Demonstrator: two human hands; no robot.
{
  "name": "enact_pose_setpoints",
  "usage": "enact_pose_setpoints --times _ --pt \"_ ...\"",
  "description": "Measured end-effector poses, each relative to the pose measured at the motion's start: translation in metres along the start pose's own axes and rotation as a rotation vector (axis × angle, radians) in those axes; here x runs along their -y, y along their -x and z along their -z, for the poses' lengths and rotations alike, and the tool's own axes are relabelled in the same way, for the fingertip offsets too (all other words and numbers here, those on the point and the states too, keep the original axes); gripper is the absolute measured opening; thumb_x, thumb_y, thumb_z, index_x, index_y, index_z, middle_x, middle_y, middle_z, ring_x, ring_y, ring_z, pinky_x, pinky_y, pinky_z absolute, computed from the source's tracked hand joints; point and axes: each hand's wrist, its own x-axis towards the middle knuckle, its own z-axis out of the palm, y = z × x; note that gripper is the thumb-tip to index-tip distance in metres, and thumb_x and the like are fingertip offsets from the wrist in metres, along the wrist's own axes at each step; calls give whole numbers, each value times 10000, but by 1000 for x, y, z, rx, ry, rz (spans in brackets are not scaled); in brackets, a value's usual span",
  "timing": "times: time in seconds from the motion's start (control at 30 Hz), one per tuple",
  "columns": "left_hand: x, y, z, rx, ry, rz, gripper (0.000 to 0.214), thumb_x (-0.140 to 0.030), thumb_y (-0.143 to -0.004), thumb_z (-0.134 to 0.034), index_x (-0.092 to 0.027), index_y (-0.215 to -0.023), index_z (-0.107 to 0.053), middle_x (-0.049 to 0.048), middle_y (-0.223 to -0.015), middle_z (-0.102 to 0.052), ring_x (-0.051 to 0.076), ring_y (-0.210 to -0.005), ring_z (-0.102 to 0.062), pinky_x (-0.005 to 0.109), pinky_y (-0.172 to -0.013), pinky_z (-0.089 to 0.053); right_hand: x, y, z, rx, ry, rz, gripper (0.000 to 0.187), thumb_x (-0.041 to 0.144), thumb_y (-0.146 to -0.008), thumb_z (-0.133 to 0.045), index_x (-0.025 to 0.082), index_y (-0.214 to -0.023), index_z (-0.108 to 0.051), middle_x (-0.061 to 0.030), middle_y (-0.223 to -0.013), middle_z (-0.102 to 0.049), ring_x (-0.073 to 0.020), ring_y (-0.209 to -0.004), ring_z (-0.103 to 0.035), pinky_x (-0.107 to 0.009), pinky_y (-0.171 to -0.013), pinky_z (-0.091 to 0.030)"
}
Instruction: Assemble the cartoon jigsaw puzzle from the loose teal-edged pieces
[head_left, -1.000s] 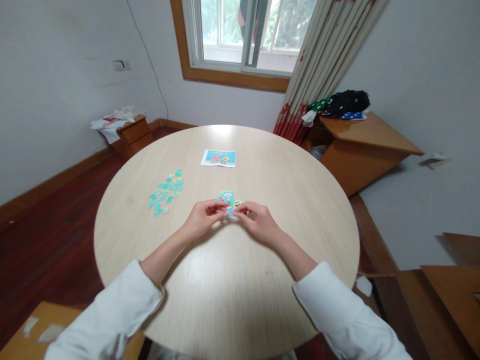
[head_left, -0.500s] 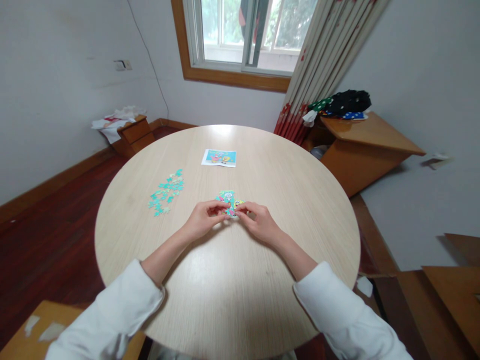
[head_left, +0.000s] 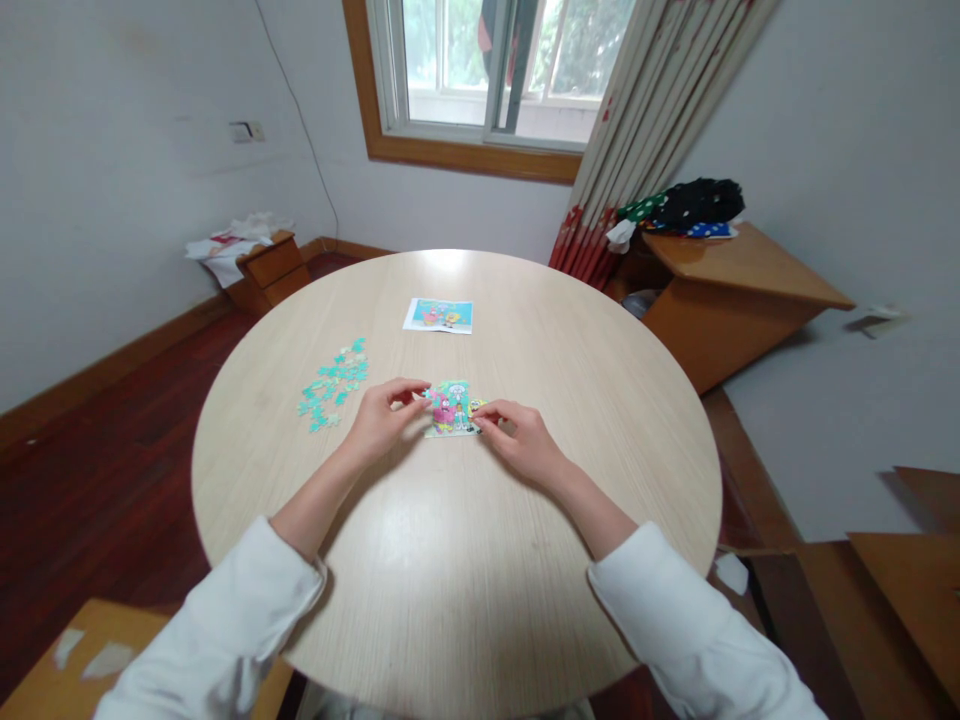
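the part-built puzzle [head_left: 444, 412] lies on the round table [head_left: 465, 570], left hand [head_left: 379, 420] fingertips at its left edge, right hand [head_left: 521, 435] fingertips at its right; from here i can't tell whether either pinches it. loose pieces [head_left: 330, 372] spread leftward; a printed picture [head_left: 441, 316] lies beyond.

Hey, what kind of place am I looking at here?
Probably a room in a home: there's a round wooden table with loose jigsaw pieces, a long curtain beside a window.
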Motion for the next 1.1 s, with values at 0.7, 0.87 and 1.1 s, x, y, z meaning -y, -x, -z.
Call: enact_pose_setpoints --times 0.7,0.87,1.1 --pt "26 -7 -6 54 -148 81 308 -362 -659 -696 -120 -842 -744 27 -633 -653 131 -573 -507 261 -585 -393 -4 0 -1 7 1 -7 117 208 -836 -561 181 -827 -675 -53 -790 -712 -148 -702 -628 -297 -700 -494" --pt "25 -6 -7 76 -197 66 285 -344 -680 -680 -129 -854 -750 12 -607 -639 128 -563 -498 253 -573 -376 -4 0 0 18 15 -15 116 203 -835 -564 181 -822 -676 -55 -788 -714 -153 -703 -636 -302 -702 -497" --pt "22 -5 -8 73 -229 58 247 -329 -684 -684 -142 -829 -755 9 -599 -637 133 -556 -503 254 -574 -382 -4 0 0 24 14 -23 119 194 -830 -564 189 -818 -683 -43 -784 -715 -145 -701 -632 -297 -712 -494"
